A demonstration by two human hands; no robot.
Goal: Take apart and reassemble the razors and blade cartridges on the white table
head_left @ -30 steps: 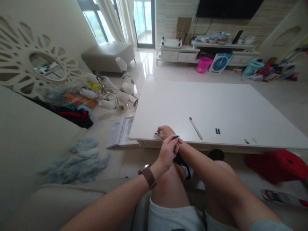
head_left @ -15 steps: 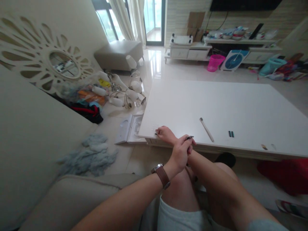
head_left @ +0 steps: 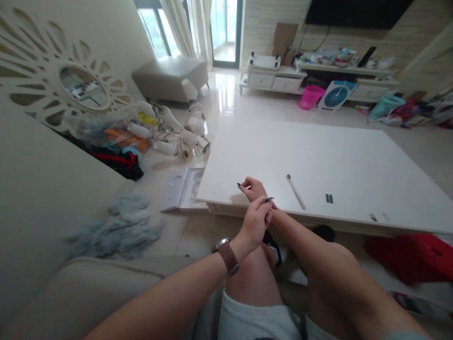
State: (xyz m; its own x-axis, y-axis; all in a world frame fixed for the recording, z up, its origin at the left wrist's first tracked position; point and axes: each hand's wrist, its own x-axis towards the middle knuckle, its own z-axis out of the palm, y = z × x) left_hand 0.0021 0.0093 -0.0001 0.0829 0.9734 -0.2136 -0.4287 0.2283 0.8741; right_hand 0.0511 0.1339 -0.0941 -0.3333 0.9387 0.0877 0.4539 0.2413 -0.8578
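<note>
My left hand [head_left: 254, 223], with a brown-strapped watch [head_left: 227, 255] on its wrist, is closed around a small dark metallic thing [head_left: 269, 199] whose kind I cannot make out. It rests against my right wrist. My right hand [head_left: 254, 190] reaches from under it over the white table [head_left: 269, 146], its fingertips pinching a small black-tipped piece [head_left: 239, 186]. Left of that, several tiny pale pieces [head_left: 216, 187] lie near the table corner. To the right are a slim white stick with a grey end [head_left: 296, 192] and two small dark green cylinders [head_left: 329, 198], like batteries.
A small brown-and-yellow piece [head_left: 373, 217] lies near the table's front edge. On the floor at left are an open white box [head_left: 175, 189], a chandelier [head_left: 184, 137] and a grey cloth [head_left: 120, 231]. A red object [head_left: 406, 257] stands at right.
My right hand has lifted off the table corner and drawn right, now with the small black-tipped piece in its fingertips. The tiny pale pieces are uncovered. The view has shifted slightly right.
</note>
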